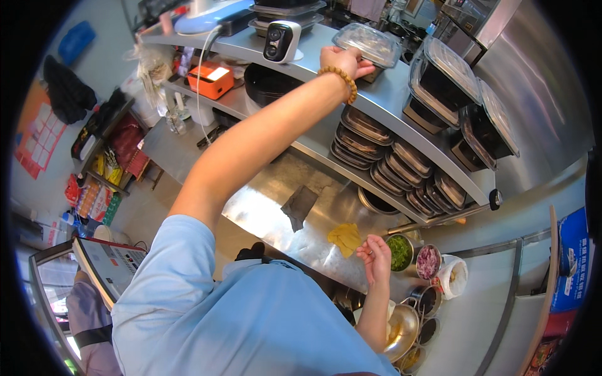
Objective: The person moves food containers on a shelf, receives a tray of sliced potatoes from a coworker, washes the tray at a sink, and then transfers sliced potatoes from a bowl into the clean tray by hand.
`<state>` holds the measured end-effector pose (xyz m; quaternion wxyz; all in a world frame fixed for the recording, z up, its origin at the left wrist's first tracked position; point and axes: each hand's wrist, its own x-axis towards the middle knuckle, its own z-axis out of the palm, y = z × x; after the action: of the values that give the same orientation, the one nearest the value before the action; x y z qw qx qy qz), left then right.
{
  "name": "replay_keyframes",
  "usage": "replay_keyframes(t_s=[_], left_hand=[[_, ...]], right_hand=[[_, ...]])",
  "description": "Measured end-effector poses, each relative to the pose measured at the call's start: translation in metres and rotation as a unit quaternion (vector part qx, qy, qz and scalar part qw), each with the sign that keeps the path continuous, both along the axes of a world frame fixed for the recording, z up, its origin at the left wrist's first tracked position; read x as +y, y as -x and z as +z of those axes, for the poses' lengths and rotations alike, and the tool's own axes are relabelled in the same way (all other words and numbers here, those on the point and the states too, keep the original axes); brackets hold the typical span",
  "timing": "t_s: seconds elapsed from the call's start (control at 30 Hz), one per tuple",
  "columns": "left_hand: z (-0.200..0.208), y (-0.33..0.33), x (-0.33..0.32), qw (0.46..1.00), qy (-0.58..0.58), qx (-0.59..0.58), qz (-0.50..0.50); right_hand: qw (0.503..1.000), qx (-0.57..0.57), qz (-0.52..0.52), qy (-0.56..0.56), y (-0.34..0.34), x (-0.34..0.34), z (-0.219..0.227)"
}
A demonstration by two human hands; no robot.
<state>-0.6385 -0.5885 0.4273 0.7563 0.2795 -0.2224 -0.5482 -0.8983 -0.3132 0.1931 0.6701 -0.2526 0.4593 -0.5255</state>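
Observation:
My left arm stretches up to the upper shelf. There my left hand [343,61] grips the near edge of a takeaway container with a clear plastic lid [370,42]; its thumb is hidden. A string of wooden beads [346,80] circles that wrist. Lower down, my right hand [376,258] hovers over the counter's right part, its fingers curled in and nothing visible in them. Just left of it lies a crumpled yellow cloth [344,239]. A dark grey cloth [300,207] is spread farther left on the steel counter [263,200].
Stacked black lidded containers [445,81] stand at the shelf's right end, more [364,135] on the level below. A white camera [281,41] and an orange device [211,79] are on the left. Bowls of chopped greens [399,252] and chopped onion [428,261] sit beside my right hand.

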Motion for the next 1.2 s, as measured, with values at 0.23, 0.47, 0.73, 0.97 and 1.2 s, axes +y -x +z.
replay_keyframes(t_s=[0.23,0.47,0.73,0.97,1.2], left_hand=[[-0.003,0.015,0.047,0.999,0.038,0.0,-0.025],[-0.104,-0.031,0.17,0.8,0.225,-0.536,-0.152],[-0.418,-0.267,0.345,0.539,-0.215,-0.787,-0.21],[-0.567,-0.365,0.56,0.694,-0.707,-0.035,0.133],[-0.583,-0.442,0.531,0.711,-0.689,0.014,0.142]], right_hand=[[0.998,0.064,0.007,0.001,-0.01,-0.005,-0.019],[0.974,0.211,0.078,0.032,-0.045,-0.016,-0.078],[0.766,0.529,0.344,0.122,-0.072,-0.021,-0.197],[0.656,0.597,0.435,0.153,-0.181,-0.032,-0.162],[0.591,0.596,0.503,0.209,-0.355,-0.054,-0.143]])
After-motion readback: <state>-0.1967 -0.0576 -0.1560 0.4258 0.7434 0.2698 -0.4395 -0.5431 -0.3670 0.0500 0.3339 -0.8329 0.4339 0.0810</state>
